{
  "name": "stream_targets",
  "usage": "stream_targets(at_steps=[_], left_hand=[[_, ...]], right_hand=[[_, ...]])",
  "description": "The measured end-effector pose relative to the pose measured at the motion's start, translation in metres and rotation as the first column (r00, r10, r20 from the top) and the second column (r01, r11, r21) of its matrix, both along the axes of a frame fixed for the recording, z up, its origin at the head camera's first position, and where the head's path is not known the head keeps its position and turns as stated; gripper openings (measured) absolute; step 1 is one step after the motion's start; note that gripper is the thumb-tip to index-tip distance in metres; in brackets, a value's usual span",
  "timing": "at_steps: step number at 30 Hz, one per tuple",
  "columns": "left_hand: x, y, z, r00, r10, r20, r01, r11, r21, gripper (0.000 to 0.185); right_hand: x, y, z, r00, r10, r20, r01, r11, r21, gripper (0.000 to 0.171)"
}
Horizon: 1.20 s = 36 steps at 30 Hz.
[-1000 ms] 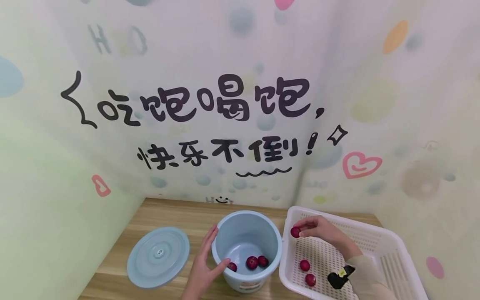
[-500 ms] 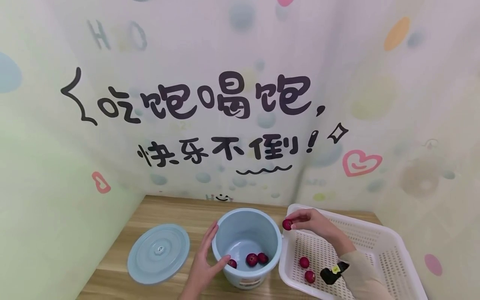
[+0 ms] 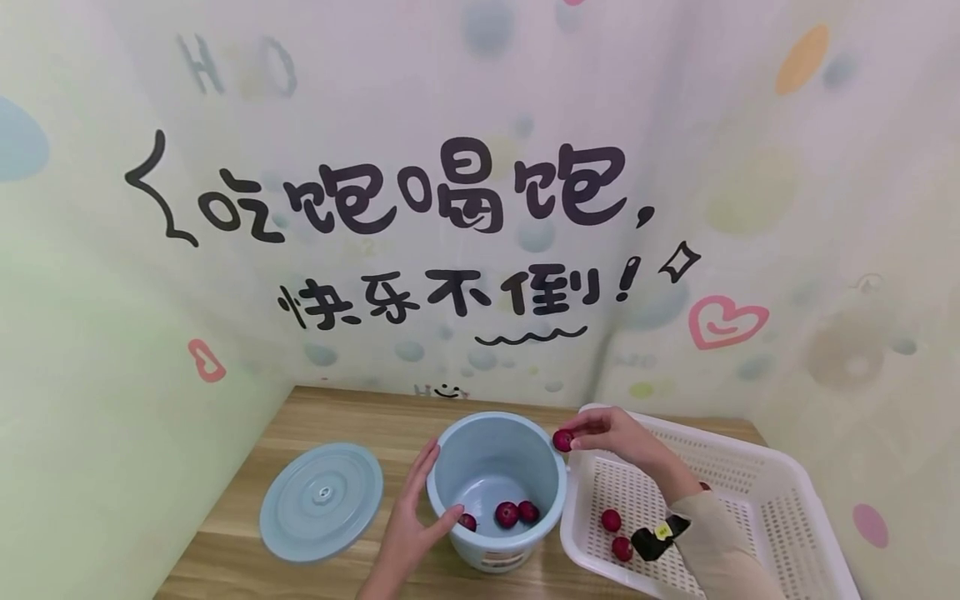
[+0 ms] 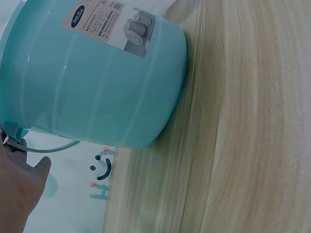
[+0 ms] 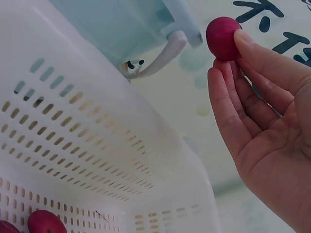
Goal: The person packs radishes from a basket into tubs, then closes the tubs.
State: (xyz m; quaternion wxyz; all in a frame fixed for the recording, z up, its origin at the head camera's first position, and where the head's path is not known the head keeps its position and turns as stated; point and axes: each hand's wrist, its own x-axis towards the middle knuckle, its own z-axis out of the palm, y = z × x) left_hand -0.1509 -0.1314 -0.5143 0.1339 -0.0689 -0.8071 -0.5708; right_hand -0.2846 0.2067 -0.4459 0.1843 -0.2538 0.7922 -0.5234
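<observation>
My right hand (image 3: pixel 618 437) pinches a small round red radish (image 3: pixel 562 440) between thumb and fingertips, just right of the light-blue bucket's (image 3: pixel 495 543) rim. In the right wrist view, this radish (image 5: pixel 223 39) is held out from the palm. My left hand (image 3: pixel 411 521) rests against the bucket's left side, fingers extended along it and thumb across the near rim. Inside the bucket lie three radishes (image 3: pixel 507 514). More radishes (image 3: pixel 611 520) sit in the white plastic basket (image 3: pixel 806 500), one partly hidden behind my right forearm.
A round light-blue lid (image 3: pixel 322 502) lies on the wooden table (image 3: pixel 247 542) left of the bucket. The bucket's handle (image 4: pixel 51 149) hangs at its side. The basket stands close to the bucket's right side. A printed wall covering (image 3: pixel 420 125) rises behind the table.
My right hand has carried the pinched radish leftward, from over the basket to the bucket's right rim. My left hand stays at the bucket.
</observation>
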Motion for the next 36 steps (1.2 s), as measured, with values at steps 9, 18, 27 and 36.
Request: stream_targets(at_steps=[9, 18, 27, 36], left_hand=[[0.001, 0.001, 0.000, 1.000, -0.004, -0.019, 0.004, 1.000, 0.010, 0.085], [0.001, 0.001, 0.001, 1.000, 0.001, -0.017, -0.001, 1.000, 0.007, 0.084], [0.002, 0.001, 0.003, 1.000, 0.003, -0.021, -0.003, 1.000, 0.004, 0.085], [0.002, 0.001, 0.004, 1.000, -0.003, -0.020, 0.003, 1.000, 0.011, 0.085]], right_hand=[[0.002, -0.008, 0.006, 1.000, 0.007, 0.017, -0.007, 1.000, -0.001, 0.035], [0.004, -0.014, 0.011, 1.000, 0.026, 0.012, -0.026, 1.000, -0.009, 0.036], [0.005, -0.019, 0.010, 0.999, 0.042, 0.021, -0.042, 0.999, -0.012, 0.036], [0.004, -0.023, 0.008, 0.996, 0.091, -0.015, -0.091, 0.995, -0.040, 0.034]])
